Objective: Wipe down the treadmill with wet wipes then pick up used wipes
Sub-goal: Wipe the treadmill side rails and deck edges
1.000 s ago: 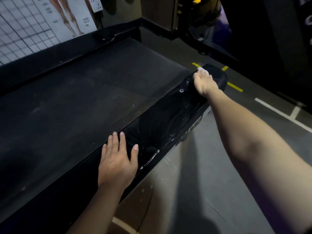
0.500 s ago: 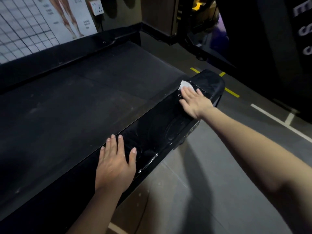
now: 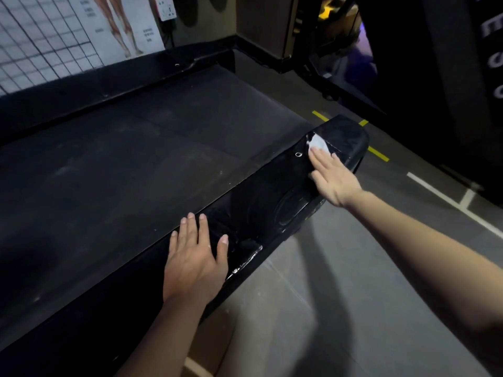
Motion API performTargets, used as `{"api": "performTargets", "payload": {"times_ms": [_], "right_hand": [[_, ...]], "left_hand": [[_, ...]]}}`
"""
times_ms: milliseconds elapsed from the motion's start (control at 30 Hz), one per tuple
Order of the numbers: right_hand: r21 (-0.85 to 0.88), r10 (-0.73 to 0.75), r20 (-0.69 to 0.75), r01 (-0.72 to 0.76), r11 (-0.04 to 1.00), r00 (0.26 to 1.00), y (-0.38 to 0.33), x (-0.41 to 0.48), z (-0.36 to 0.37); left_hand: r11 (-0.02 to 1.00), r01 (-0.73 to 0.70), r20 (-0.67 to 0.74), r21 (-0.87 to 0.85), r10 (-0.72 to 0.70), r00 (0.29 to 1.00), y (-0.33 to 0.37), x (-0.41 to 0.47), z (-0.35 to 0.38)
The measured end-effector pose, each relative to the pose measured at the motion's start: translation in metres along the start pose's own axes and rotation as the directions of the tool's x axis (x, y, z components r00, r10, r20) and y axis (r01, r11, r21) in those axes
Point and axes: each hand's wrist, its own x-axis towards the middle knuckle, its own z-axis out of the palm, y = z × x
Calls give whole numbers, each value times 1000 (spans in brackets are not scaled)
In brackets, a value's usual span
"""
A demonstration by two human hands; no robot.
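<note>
Head view. Treadmill (image 3: 136,164): dull grey-black belt, faint pale scuffs. Near side rail (image 3: 272,205): glossy black, with wet-looking streaks and glints. Wipe (image 3: 317,144): small, white, crumpled, lying on the far end of the rail, partly covered by fingertips. Right hand (image 3: 333,179): flat, fingers straight, pressing the wipe onto the rail. Left hand (image 3: 194,258): flat, fingers spread and straight, palm resting on the rail's nearer stretch, holding nothing. Grey floor (image 3: 340,295) beside the rail, with yellow dashes (image 3: 378,154).
</note>
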Motion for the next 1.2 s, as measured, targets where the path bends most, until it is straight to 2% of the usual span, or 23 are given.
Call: {"api": "performTargets", "payload": {"times_ms": [233, 300, 367, 467, 533, 633, 733, 867, 933, 1067, 1200], "right_hand": [[69, 57, 61, -61, 996, 997, -38, -41, 0], [146, 47, 33, -51, 988, 998, -47, -47, -8], [224, 20, 3, -20, 974, 1000, -56, -56, -8], [128, -20, 46, 14, 992, 999, -58, -58, 12], [42, 14, 80, -17, 999, 997, -53, -39, 18], [24, 86, 96, -88, 996, 992, -33, 8, 12], [37, 88, 140, -94, 995, 986, -10, 56, 9], [-66, 40, 111, -32, 997, 993, -13, 91, 13], [-82, 39, 99, -30, 996, 994, -24, 87, 15], [42, -10, 65, 8, 999, 998, -32, 33, 15], [-46, -2, 59, 5, 999, 998, -28, 19, 11]], "left_hand": [[1000, 9, 126, 17, -11, 992, 5, -2, -17], [995, 17, 161, 95, -32, 987, 10, 0, -25], [991, 36, 138, 127, -53, 989, 19, 5, -32], [999, -35, 60, -14, 36, 998, 49, 26, -37], [992, -101, 141, -76, 111, 984, 76, 42, -32], [991, -124, 247, 49, 108, 963, 103, 59, -11], [984, -112, 179, 137, 87, 980, 104, 63, 6], [986, -123, 112, 114, 110, 988, 103, 64, 13], [987, -131, 80, 93, 123, 989, 102, 61, 15], [988, -136, 58, 68, 132, 990, 101, 61, 16], [986, -146, 52, 75, 142, 988, 102, 61, 17]]}}
